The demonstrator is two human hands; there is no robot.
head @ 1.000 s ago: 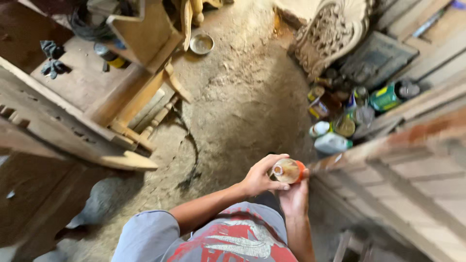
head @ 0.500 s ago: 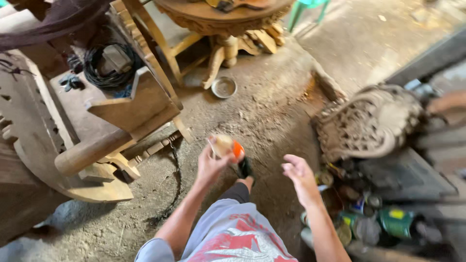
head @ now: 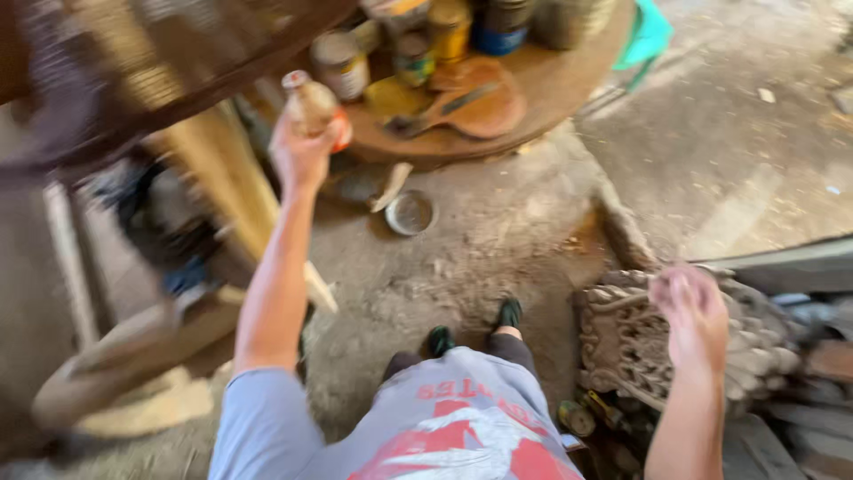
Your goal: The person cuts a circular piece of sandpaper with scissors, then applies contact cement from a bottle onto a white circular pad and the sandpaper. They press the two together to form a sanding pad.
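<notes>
My left hand (head: 300, 153) is stretched forward and grips a small brownish bottle (head: 313, 102) with an orange part at its base, held just before the edge of a round wooden table (head: 551, 89). Several tins and jars (head: 391, 44) stand on that table beside a flat brown wooden piece (head: 480, 102). My right hand (head: 695, 316) hangs open and empty, fingers loosely apart, above a carved wooden ornament (head: 622, 338) at the right. The view is blurred by motion.
A small metal bowl (head: 410, 213) lies on the dusty floor under the table. Wooden furniture parts and planks (head: 133, 347) fill the left side. Tins and clutter (head: 577, 418) lie by the carving. A green stool (head: 649, 36) stands at the far right of the table.
I have moved forward to the round table. My left hand has carried the bottle up and ahead to the table's edge, and my right hand has dropped to the right, over the carving.
</notes>
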